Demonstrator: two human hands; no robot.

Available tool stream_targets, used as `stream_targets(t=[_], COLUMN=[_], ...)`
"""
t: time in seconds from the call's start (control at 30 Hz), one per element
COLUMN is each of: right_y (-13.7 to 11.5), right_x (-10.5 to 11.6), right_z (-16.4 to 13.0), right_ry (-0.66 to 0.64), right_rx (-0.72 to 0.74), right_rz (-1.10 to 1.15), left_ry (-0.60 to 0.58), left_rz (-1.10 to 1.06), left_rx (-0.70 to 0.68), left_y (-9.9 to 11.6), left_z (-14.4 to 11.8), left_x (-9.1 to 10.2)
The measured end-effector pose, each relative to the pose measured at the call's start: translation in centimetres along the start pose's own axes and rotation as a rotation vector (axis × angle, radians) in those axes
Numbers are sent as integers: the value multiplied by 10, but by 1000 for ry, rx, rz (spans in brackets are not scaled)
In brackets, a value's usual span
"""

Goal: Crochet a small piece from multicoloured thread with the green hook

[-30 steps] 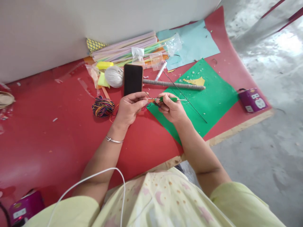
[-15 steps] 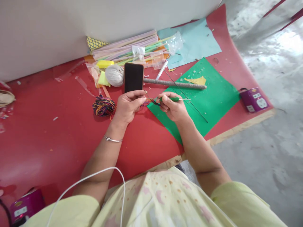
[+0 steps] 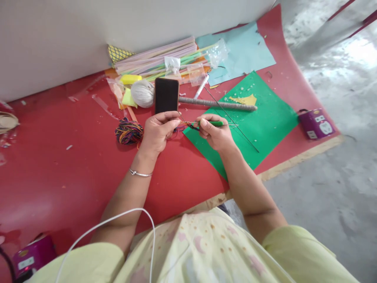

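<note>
My left hand [image 3: 159, 131] pinches a strand of multicoloured thread [image 3: 181, 125] between thumb and fingers. My right hand [image 3: 215, 133] grips a thin hook tool with a green handle [image 3: 214, 123], its tip pointing left into the thread. Both hands hover over the red mat [image 3: 73, 157], at the left edge of a green paper sheet [image 3: 265, 122]. The ball of multicoloured thread [image 3: 128, 131] lies just left of my left hand. A dark phone [image 3: 166, 95] stands right behind my left hand.
A white yarn ball [image 3: 142, 94], a grey wrapped stick [image 3: 218, 104], a long thin wire [image 3: 232, 120], a bundle of straws [image 3: 159, 61] and a light blue sheet [image 3: 241, 51] lie behind. Purple sockets sit at right [image 3: 315, 124] and bottom left [image 3: 31, 257]. Bare concrete floor lies to the right.
Both hands stay in place with small finger movements on the thread and hook. The view has shifted slightly.
</note>
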State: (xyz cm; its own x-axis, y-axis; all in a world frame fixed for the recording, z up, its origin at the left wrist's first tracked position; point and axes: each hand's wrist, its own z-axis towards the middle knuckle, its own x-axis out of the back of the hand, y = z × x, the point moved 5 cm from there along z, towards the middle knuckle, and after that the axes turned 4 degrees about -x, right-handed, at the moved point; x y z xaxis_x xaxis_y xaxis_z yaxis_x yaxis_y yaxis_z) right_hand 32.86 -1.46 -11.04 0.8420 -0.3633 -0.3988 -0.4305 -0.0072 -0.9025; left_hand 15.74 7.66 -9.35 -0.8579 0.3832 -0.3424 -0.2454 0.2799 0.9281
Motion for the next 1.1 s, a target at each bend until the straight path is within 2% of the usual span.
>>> stream_targets(t=[0.47,0.67,0.97,1.1], right_y=[-3,0,-3,-11], right_x=[-4,-2,1,-3], right_z=[-1,1,-1,-6], right_ry=[22,10,22,12], right_rx=[-26,-25,70,168], right_rz=[69,29,-137,-265], left_ry=[-10,-6,13,44], left_rz=[-2,12,21,58], left_rx=[2,6,-7,-14], left_y=[-3,-4,-3,-3], left_z=[0,1,0,1], left_x=[-1,0,2,4])
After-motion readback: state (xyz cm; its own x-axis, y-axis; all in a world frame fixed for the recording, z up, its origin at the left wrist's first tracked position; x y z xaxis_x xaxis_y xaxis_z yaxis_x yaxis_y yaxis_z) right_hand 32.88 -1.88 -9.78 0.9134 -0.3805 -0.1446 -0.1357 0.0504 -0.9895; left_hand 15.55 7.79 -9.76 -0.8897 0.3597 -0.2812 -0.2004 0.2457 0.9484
